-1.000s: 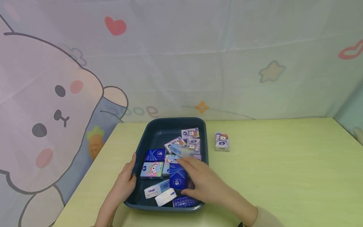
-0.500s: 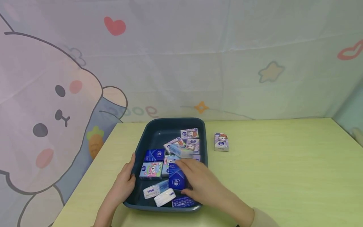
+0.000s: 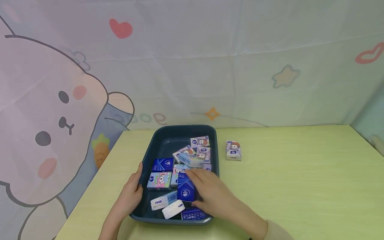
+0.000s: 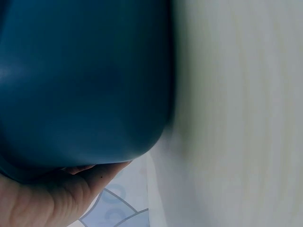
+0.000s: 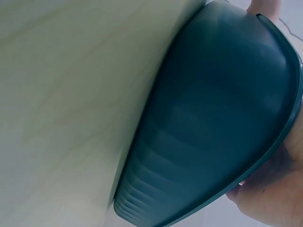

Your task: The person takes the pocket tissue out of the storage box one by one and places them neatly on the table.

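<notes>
A dark teal plastic bin point(image 3: 168, 136) stands on the table, with several small tissue packs inside. My right hand point(image 3: 214, 193) reaches over its right side and pinches a dark blue tissue pack point(image 3: 185, 188) between fingers and thumb. Flat against the bin's left outer wall lies my left hand point(image 3: 132, 191), fingers fairly straight along it. In the left wrist view, that hand point(image 4: 57, 196) touches the outer wall of the bin point(image 4: 85, 94). The right wrist view shows the bin's outer side point(image 5: 208, 109), its rim hiding most of my right hand point(image 5: 270, 194).
A purple-white tissue pack point(image 3: 233, 150) stands on the light yellow-green table point(image 3: 294, 180), right of the bin. Inside the bin lie a pink-and-blue cartoon pack point(image 3: 159, 181), another blue pack point(image 3: 163, 164) and white packs point(image 3: 173, 209). A cartoon-printed cloth point(image 3: 186, 66) hangs behind.
The head view has shifted very slightly. Both hands keep their places, the right still pinching the blue tissue pack.
</notes>
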Action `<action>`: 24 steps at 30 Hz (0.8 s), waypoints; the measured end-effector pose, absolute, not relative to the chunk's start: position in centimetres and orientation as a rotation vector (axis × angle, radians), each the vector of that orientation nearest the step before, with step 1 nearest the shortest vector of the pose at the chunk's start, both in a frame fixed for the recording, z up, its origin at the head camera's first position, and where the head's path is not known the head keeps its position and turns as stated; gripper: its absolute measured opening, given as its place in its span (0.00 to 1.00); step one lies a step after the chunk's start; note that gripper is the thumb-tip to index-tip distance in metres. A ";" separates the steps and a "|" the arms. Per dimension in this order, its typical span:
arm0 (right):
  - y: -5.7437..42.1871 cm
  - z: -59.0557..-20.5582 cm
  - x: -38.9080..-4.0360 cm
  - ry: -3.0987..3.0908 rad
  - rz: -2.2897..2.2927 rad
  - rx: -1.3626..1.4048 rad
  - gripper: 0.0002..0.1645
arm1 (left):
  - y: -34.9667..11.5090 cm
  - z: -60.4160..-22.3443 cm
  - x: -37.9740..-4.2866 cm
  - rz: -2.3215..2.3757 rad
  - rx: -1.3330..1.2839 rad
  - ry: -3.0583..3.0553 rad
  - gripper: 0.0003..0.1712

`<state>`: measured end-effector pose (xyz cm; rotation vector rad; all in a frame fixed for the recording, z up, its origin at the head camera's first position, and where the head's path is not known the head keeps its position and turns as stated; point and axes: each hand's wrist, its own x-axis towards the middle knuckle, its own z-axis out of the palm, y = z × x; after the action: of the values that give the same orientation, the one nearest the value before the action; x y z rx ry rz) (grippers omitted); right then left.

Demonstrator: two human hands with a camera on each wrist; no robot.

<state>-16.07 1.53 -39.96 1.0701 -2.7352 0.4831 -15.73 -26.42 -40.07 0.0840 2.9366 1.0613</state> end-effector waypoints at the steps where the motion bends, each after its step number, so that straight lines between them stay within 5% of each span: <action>1: 1.5 -40.0 -16.1 -2.734 0.479 1.069 0.52 | -26.4 -40.1 -15.7 1.062 0.085 2.939 0.40; 24: 1.5 -40.0 -16.1 -2.707 0.443 1.062 0.52 | -26.6 -40.4 -15.9 1.061 0.116 2.952 0.40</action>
<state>-16.13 1.51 -40.05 1.0624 -2.7074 0.4434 -15.94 -26.59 -40.42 0.1158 2.9524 1.0610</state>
